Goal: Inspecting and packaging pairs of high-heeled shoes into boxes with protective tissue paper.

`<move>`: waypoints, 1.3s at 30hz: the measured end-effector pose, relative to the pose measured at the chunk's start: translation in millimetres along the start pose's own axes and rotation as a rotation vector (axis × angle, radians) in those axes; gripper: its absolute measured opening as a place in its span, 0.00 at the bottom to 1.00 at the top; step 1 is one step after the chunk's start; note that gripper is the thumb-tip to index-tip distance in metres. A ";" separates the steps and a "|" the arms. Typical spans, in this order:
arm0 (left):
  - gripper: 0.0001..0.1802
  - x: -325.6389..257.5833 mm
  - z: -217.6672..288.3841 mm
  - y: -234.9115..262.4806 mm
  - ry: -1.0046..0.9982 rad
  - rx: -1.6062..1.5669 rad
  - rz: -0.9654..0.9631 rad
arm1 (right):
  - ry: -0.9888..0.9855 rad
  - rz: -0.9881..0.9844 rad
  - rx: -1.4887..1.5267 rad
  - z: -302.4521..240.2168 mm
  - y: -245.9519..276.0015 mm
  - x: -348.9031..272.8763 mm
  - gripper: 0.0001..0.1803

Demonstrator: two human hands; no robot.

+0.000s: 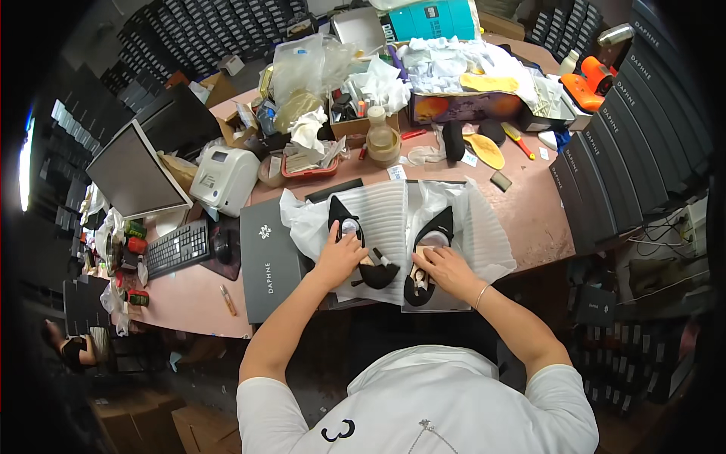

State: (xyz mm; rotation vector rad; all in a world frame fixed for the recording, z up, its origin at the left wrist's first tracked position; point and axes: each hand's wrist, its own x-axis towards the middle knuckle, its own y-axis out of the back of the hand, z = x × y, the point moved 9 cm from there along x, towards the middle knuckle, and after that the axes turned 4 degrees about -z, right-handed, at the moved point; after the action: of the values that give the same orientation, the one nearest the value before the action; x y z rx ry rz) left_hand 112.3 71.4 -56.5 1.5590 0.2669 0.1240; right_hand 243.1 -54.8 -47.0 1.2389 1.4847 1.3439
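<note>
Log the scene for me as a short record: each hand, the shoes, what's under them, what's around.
left hand: fingers on the left shoe; hand palm down
right hand: on the right shoe
shoes: two, black, pointed toes facing away from the person
under shoes: white ribbed wrapping
left side: dark grey box lid, keyboard, monitor
right side: stacked dark boxes
beyond shoes: yellow insole, glass bottle
grip firmness: cannot tell
</note>
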 end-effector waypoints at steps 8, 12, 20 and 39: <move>0.17 -23.5 -48.6 121.6 0.340 -1.239 0.392 | -0.207 0.378 0.588 34.7 96.2 -10.7 0.15; 0.27 -39.8 2.2 142.3 0.191 -1.665 0.273 | -0.271 0.255 1.099 -0.7 133.7 6.5 0.09; 0.21 -68.5 58.5 94.7 0.229 -1.939 0.114 | -0.141 0.135 1.832 -56.5 76.1 2.6 0.16; 0.24 -34.6 74.3 57.1 0.345 -2.404 0.046 | -0.413 0.062 2.153 -39.6 40.6 -12.8 0.20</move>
State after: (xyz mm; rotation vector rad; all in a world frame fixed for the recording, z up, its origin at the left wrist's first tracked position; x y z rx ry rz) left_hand 102.4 -8.4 2.8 -0.8587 0.1483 0.4930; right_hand 214.7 -77.9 -1.8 2.3224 2.2882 -1.1958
